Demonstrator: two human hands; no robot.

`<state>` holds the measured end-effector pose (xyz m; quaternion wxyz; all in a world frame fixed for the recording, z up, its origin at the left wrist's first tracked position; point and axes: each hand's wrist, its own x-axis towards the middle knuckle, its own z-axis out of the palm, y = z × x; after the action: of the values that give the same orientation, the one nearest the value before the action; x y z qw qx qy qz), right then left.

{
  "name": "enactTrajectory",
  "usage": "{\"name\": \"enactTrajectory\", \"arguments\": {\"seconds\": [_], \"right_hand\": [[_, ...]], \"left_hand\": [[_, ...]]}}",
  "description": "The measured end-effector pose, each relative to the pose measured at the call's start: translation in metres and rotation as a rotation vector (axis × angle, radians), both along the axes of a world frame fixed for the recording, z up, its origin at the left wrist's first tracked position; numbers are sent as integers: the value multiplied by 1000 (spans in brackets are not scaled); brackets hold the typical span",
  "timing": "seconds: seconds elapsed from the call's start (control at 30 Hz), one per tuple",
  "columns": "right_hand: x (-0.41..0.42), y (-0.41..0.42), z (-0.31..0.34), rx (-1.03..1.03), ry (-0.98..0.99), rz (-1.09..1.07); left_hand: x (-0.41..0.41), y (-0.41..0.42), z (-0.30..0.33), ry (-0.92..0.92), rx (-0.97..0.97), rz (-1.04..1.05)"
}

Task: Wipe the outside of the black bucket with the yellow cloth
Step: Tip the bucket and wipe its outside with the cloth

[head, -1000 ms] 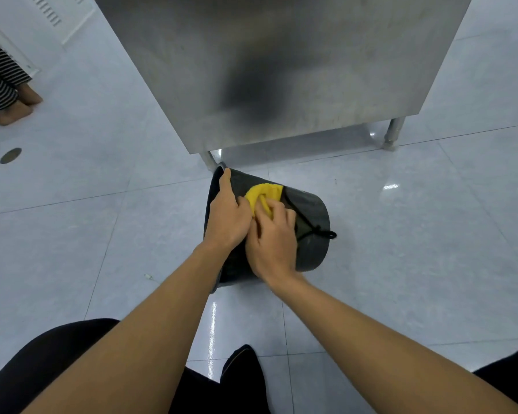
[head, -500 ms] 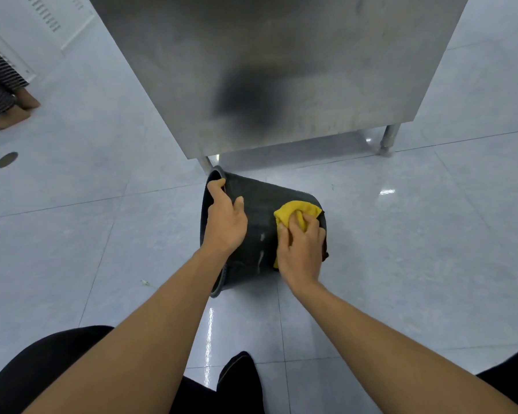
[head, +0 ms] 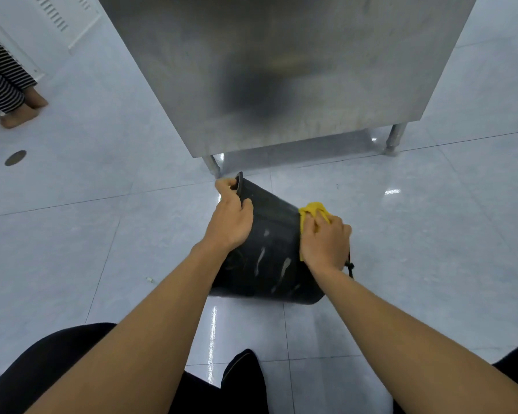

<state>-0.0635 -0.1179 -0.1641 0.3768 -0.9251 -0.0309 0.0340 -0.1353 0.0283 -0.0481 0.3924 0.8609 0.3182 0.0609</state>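
Note:
The black bucket [head: 272, 258] lies tipped on its side on the tiled floor, its rim to the left and its base to the right. Wet streaks show on its wall. My left hand [head: 232, 216] grips the rim at the upper left, fingers curled over the edge. My right hand [head: 325, 242] presses the crumpled yellow cloth [head: 310, 212] against the bucket's right end, near the base. Most of the cloth is hidden under that hand. A black cord [head: 350, 268] hangs by the base.
A stainless steel cabinet [head: 281, 70] on short legs [head: 395, 138] stands just behind the bucket. Another person's bare feet [head: 21, 112] stand at the far left by the wall. A round floor drain [head: 15, 157] lies at left. My black-clad knees fill the bottom.
My right hand has slid the cloth from the bucket's middle rightward to its base end. My left hand has shifted up and hooked over the rim. The bucket has turned slightly.

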Motion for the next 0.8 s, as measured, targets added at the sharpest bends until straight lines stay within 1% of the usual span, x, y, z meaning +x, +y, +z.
{"name": "enactTrajectory", "arguments": {"seconds": [0.1,0.17,0.23,0.37,0.53,0.6,0.67,0.73,0.8], "right_hand": [[0,-16,-10,-17,134,-114],[-8,-15,-9,-33,119,-109],[-16,-7,-3,-27,47,-50],[-36,19,20,88,-89,91],[-64,43,42,286,-258,260],[-63,35,33,298,-316,343],[-61,19,14,265,-401,420],[-59,3,-3,257,-428,420],[-59,-3,-9,276,-403,396]], "left_hand": [[3,-9,-1,-10,122,-19],[3,-14,0,-11,231,-14],[2,-16,2,-29,277,-6],[3,-14,7,-32,252,-27],[0,-13,8,-50,210,-10],[-1,-12,5,-62,215,9],[-3,-9,3,-78,223,31],[-5,-5,1,-89,231,54],[-8,0,0,-94,240,82]]}}
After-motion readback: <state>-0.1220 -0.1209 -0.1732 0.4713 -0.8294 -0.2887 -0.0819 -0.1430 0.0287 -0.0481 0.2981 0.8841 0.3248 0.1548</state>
